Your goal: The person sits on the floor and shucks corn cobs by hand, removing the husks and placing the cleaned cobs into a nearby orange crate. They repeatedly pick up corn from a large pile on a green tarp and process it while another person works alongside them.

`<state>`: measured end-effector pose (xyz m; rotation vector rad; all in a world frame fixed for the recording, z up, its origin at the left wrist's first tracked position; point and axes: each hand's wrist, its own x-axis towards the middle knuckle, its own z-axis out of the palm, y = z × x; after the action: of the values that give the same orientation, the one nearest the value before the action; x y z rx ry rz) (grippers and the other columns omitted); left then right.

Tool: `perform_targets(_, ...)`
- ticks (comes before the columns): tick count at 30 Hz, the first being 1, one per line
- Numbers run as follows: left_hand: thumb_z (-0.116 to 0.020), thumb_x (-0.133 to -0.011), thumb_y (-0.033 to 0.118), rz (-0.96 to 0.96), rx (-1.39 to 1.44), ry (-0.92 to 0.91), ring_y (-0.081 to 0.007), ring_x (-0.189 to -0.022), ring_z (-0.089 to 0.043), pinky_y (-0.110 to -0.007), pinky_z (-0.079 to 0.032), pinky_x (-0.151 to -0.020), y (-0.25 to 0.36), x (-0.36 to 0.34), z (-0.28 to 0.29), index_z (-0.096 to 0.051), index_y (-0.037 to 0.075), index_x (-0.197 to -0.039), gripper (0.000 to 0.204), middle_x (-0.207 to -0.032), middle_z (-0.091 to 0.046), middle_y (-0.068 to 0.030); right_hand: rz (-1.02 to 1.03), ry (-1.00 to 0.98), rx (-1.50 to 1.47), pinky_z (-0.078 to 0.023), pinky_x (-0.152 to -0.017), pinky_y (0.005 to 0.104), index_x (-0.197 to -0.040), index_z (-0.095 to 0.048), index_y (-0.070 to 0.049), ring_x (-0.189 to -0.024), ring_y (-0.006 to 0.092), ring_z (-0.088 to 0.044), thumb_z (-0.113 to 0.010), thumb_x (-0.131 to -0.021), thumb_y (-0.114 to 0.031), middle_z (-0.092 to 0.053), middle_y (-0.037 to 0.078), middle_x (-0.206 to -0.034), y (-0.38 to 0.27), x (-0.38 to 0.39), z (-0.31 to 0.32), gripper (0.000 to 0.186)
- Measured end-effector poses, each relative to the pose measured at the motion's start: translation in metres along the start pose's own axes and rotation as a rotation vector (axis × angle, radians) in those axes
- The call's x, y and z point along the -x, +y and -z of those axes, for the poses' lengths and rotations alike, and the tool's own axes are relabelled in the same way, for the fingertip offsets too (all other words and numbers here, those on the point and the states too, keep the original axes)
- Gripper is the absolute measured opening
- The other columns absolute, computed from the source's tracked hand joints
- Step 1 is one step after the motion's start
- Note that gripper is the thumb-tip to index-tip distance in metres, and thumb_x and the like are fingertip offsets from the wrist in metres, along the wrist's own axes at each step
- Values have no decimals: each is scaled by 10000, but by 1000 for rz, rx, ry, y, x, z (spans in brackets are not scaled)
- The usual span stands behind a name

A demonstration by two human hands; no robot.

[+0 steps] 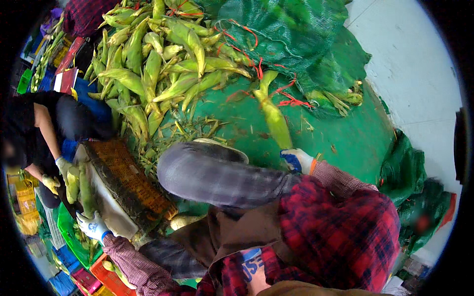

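My right hand point(299, 162), in a white and blue glove, is closed round the lower end of a green corn cob in its husk point(274, 121), which stretches away over the green floor covering. At the lower left my left hand point(94, 227), gloved in white, is closed on the near end of another husked green corn cob point(87, 190) at a pale board point(111, 202). Beside that cob, a co-worker's gloved hand point(64, 166) is at a further corn cob point(72, 187); the co-worker's other hand point(51, 183) is by a dark blade.
A large heap of corn in husks point(148, 64) lies ahead. Green mesh sacks point(291, 39) with red ties are at the far right of it. An orange crate point(129, 172) props up by the board. A bright green basket point(74, 234) and a red crate point(109, 276) stand at the left.
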<state>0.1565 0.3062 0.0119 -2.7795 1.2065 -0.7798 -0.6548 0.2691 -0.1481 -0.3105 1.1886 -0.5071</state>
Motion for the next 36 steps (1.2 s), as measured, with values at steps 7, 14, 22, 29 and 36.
perform_targets(7,-825,-730,251,-581,333,159,-379,-1368,-443,-465,-346,-1158,141,3,86,-425,74,-1492,878,-1487,-475,-190,27,-70,576,-401,-474,298,-955,-687,-108,-564,91,-521,-775,-851,-311,-580,-43,-707,-87,-10,-85,245)
perform_targets(14,-883,-619,321,-949,372,202,-393,-1464,-300,-590,-237,-1200,247,31,145,-391,210,-1520,1033,-1594,-346,-113,594,-368,1190,-509,-887,371,-1256,-638,-48,-990,215,-651,-796,-807,-362,-721,128,-1110,-185,-55,-269,571)
perform_targets(22,-781,-605,100,-790,352,267,-362,-1295,-486,-552,-340,-1155,222,15,127,-524,80,-1373,810,-1323,-549,-148,661,-804,745,-526,-805,336,-1241,-624,-52,-908,191,-660,-772,-857,-443,-705,91,-1059,-179,-106,-349,567)
perform_targets(29,-815,-618,152,-377,164,72,-395,-1196,-556,-473,-437,-1052,117,8,98,-543,69,-1366,800,-1295,-601,-187,480,369,969,-526,-945,399,-1263,-634,-28,-1116,345,-659,-766,-819,-469,-678,213,-1207,-162,-193,-140,640)
perform_targets(36,-884,-491,176,-65,382,-329,-400,-1145,-597,-464,-488,-999,50,13,31,-579,31,-1320,895,-1283,-603,-230,168,1079,980,-464,-1044,458,-1439,-443,9,-1246,392,-590,-701,-813,-574,-593,262,-1348,-147,-262,61,893)
